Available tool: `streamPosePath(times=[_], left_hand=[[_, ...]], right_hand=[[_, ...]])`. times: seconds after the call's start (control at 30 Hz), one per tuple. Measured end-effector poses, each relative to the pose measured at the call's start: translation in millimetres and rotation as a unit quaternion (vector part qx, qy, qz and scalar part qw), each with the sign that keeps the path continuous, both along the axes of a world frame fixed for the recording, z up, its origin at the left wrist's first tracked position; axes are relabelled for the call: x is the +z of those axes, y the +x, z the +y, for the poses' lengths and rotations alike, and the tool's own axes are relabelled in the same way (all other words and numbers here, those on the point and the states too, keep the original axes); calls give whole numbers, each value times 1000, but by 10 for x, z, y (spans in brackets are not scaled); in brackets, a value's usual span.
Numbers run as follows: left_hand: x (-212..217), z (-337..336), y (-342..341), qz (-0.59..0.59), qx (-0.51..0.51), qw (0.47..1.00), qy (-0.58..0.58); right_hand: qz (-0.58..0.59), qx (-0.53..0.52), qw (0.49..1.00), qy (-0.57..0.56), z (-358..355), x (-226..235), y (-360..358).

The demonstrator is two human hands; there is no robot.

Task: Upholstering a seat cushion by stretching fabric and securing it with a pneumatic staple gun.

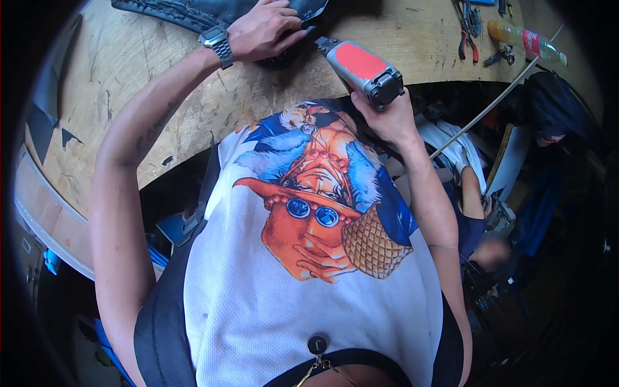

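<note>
My right hand (390,116) is closed round the handle of a staple gun (361,64) with a grey body and a red top. Its nose points up and left, toward a black padded piece (171,14) with a wrinkled covering at the top of the table. My left hand (267,32), with a digital watch (217,45) on the wrist, grips the edge of this piece. Its fingers bend over the black material, and some fingertips are hidden. The nose of the staple gun is just right of my left fingers; I cannot tell whether it touches the material.
Pliers (467,39) with red handles lie at the table's (238,103) far right. Beside them are a bottle (525,42) on its side and a small metal tool (500,57). A long thin rod (483,109) slants past the right edge. Another person (474,193) is low on the right.
</note>
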State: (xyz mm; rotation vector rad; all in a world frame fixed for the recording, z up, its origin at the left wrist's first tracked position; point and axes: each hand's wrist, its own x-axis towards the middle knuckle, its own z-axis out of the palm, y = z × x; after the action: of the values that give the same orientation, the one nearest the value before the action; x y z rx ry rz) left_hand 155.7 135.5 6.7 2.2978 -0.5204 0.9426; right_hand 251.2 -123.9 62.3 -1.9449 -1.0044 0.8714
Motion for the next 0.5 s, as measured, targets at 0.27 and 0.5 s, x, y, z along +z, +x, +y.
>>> streamPosePath(times=[0.27, 0.5], left_hand=[[-76, 74, -204, 260, 35, 959, 107], [-483, 190, -167, 23, -47, 986, -158]], right_hand=[[-42, 68, 993, -87, 279, 99, 16], [-50, 46, 993, -100, 356, 24, -82]])
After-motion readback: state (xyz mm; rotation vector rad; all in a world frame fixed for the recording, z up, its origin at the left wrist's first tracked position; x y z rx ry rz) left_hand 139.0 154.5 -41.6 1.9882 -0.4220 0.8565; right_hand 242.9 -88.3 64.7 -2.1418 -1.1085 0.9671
